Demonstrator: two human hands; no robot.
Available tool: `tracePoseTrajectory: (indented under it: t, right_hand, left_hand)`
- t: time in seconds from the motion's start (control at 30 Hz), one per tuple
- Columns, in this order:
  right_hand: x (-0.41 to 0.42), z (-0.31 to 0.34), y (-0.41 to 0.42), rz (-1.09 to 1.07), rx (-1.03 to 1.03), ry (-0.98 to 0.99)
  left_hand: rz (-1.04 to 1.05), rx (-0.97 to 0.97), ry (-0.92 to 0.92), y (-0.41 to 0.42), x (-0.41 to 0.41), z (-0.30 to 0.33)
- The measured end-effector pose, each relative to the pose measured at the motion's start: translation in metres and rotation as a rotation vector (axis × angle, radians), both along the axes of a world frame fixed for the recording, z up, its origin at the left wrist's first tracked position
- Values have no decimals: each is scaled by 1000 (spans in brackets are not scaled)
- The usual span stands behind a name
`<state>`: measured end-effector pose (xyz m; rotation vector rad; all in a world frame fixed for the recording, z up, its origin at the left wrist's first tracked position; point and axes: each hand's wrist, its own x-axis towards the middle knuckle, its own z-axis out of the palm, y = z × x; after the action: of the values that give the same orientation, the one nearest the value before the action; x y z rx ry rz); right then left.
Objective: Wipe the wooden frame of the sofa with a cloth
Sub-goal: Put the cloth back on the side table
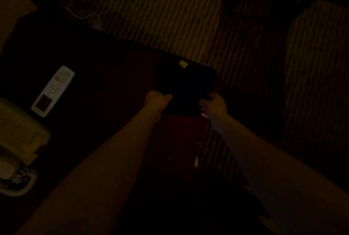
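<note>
The scene is very dim. A dark, almost black cloth (186,85) with a small pale tag at its far edge lies at the corner of a dark reddish-brown wooden table top (105,76), its right side reaching the table's edge. The left hand (156,100) grips the cloth's near left corner with curled fingers; the right hand (214,105) grips the near right corner the same way, at the table's right edge. Both bare forearms reach in from the bottom of the view.

The table's far edge runs diagonally from upper left down to the corner beside the cloth. Beyond it and to the right lies open striped brown carpet (170,17), with thin cables trailing across it at the upper left. On the table, well apart from the cloth to the left, lie a white remote control (53,90) and, near it, a beige corded telephone (18,140) at the frame's left edge
</note>
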<state>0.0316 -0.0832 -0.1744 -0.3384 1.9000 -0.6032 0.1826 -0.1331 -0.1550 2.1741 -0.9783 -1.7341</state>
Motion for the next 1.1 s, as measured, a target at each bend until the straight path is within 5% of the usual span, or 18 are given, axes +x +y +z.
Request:
tracePoseTrajectory:
  t: [0.23, 0.37, 0.53, 0.77, 0.87, 1.0, 1.1]
  right_hand:
    - [-11, 51, -32, -538, 2, -573]
    - [-20, 89, -59, -752, -239, -728]
    - [-10, 89, -53, -479, -532, -442]
    - [21, 21, -4, -97, -160, -230]
    - [25, 6, 11, 95, -32, -162]
    - [23, 9, 16, 336, -253, 153]
    - [24, 14, 19, 370, -424, 136]
  left_hand:
    - [125, -184, 235, -51, -26, 59]
    - [155, -353, 353, -90, -34, 105]
    - [-16, -587, 209, -88, -9, 108]
    - [-282, -253, -175, -25, 52, 4]
    - [-345, -257, -256, -11, 64, -13]
    - [-408, -324, -297, -11, 61, -14]
    - [-432, -325, -358, -10, 58, -12]
